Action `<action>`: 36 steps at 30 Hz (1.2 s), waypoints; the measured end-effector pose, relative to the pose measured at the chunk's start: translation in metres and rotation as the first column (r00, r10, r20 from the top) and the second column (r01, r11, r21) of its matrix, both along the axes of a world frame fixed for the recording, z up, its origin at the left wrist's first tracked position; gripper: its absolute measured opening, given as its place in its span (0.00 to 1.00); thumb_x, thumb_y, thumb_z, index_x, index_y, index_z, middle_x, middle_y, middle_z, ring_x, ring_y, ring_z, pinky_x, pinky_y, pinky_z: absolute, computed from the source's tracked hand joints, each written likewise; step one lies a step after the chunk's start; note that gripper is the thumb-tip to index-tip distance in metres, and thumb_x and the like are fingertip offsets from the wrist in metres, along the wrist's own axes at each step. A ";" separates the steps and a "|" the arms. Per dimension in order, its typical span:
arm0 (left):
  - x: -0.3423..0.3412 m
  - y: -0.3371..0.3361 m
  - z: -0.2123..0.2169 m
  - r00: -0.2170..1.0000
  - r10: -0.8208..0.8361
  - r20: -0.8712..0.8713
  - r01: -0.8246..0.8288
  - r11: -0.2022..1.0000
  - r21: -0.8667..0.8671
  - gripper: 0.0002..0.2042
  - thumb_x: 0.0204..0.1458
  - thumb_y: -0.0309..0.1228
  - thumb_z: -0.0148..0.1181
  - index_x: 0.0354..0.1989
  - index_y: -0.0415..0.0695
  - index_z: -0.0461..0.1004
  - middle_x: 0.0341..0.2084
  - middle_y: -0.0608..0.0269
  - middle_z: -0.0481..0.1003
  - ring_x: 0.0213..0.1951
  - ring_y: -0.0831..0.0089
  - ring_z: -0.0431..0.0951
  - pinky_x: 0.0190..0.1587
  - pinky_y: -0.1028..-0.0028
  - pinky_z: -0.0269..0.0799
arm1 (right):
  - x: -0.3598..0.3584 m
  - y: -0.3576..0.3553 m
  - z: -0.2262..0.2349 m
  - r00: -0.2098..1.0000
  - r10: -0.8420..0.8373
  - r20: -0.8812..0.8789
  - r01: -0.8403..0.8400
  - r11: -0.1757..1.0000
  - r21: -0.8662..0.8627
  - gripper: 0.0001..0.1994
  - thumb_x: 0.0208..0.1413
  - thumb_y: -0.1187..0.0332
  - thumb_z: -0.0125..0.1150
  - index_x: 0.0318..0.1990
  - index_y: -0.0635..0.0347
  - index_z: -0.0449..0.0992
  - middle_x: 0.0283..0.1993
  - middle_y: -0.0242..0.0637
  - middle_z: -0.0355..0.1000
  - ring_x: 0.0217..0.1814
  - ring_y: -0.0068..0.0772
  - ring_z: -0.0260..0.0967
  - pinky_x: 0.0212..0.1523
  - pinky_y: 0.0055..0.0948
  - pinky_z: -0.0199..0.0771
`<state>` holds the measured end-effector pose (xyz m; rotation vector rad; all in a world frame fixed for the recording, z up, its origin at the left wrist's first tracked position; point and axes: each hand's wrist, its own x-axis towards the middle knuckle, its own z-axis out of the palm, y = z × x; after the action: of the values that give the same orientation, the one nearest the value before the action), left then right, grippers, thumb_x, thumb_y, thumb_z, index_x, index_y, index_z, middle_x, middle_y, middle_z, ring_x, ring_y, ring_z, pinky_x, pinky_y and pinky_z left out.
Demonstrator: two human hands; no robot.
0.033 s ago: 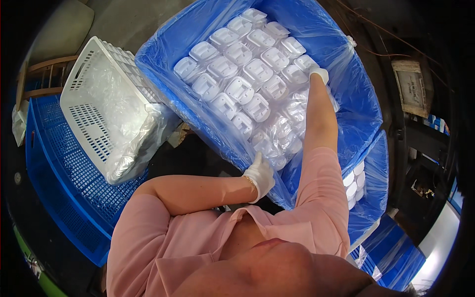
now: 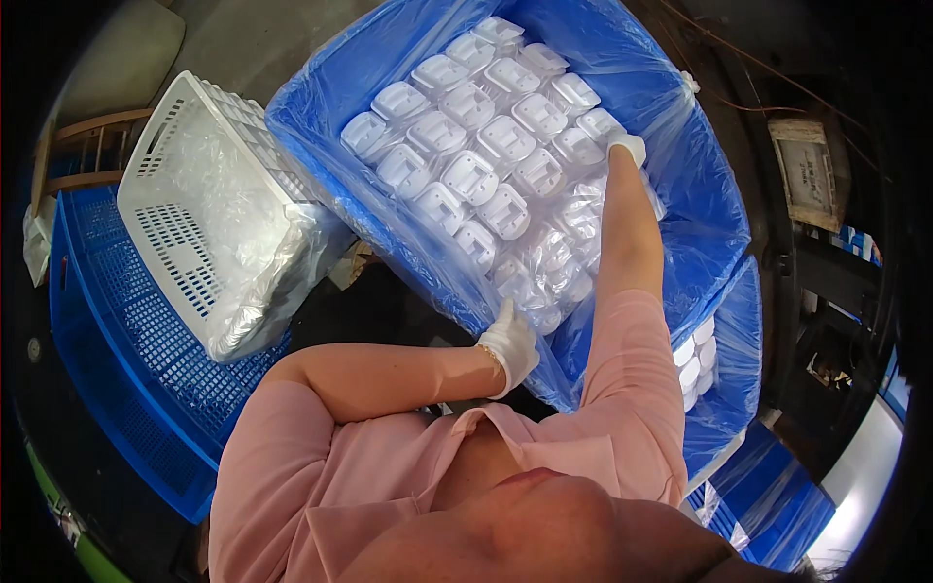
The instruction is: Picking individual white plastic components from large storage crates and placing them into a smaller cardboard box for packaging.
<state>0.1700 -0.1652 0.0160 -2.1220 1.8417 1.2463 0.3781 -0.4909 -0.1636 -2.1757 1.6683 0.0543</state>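
My left hand (image 2: 509,352), in a white glove, is at the near edge of a blue bin (image 2: 714,170) lined with clear plastic film. Its thumb points up along the film, and the hand looks closed round the rim. Inside the bin, white plastic parts (image 2: 470,177) with rounded ends stand in slanting rows, each in or against clear material. My right hand (image 2: 629,148), also gloved in white, reaches over the bin to the right end of the rows. It is beside or touching a part there; its fingers are hidden. Nearer me, clear pieces (image 2: 554,262) lie less evenly.
A white basket (image 2: 146,209) with clear film inside leans on a blue perforated crate (image 2: 107,321) at the left. A second blue lined bin (image 2: 743,340) with white parts stands at the right. A wooden board or box (image 2: 809,175) is at the far right.
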 end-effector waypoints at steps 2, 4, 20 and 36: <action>0.004 -0.001 0.003 1.000 -0.028 -0.014 0.028 0.999 0.022 0.14 0.47 0.32 0.56 0.44 0.53 0.77 0.46 0.62 0.72 0.53 0.59 0.65 0.59 0.46 0.42 | -0.007 0.014 0.016 0.999 -0.015 0.050 0.017 0.999 -0.040 0.20 0.49 0.58 0.56 0.43 0.67 0.75 0.46 0.54 0.73 0.49 0.48 0.72 0.48 0.37 0.72; 0.005 -0.002 0.004 0.998 -0.052 -0.026 0.053 0.998 0.040 0.14 0.46 0.33 0.57 0.43 0.53 0.77 0.46 0.62 0.72 0.53 0.59 0.66 0.59 0.47 0.43 | -0.014 0.019 0.027 0.994 -0.023 0.104 0.032 0.996 -0.082 0.22 0.48 0.59 0.55 0.45 0.68 0.73 0.47 0.56 0.72 0.50 0.48 0.72 0.50 0.37 0.71; 0.001 -0.002 -0.001 1.000 -0.013 0.010 0.012 0.998 0.065 0.14 0.49 0.33 0.53 0.44 0.53 0.78 0.45 0.59 0.73 0.51 0.57 0.67 0.57 0.49 0.44 | -0.050 -0.020 -0.126 0.966 -0.140 0.218 0.009 0.859 0.512 0.09 0.45 0.65 0.65 0.27 0.55 0.69 0.19 0.30 0.65 0.16 0.25 0.60 0.17 0.25 0.59; 0.002 -0.003 0.003 1.000 0.005 0.000 -0.005 0.997 0.076 0.14 0.46 0.33 0.56 0.43 0.49 0.78 0.46 0.56 0.73 0.52 0.55 0.67 0.58 0.47 0.44 | -0.054 0.025 -0.032 0.957 -0.172 0.235 -0.048 0.702 0.711 0.11 0.51 0.62 0.60 0.23 0.50 0.65 0.16 0.27 0.58 0.13 0.24 0.53 0.13 0.26 0.51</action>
<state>0.1721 -0.1679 0.0187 -2.0884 1.7614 1.2958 0.3237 -0.4657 -0.1951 -1.4455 1.2557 0.3027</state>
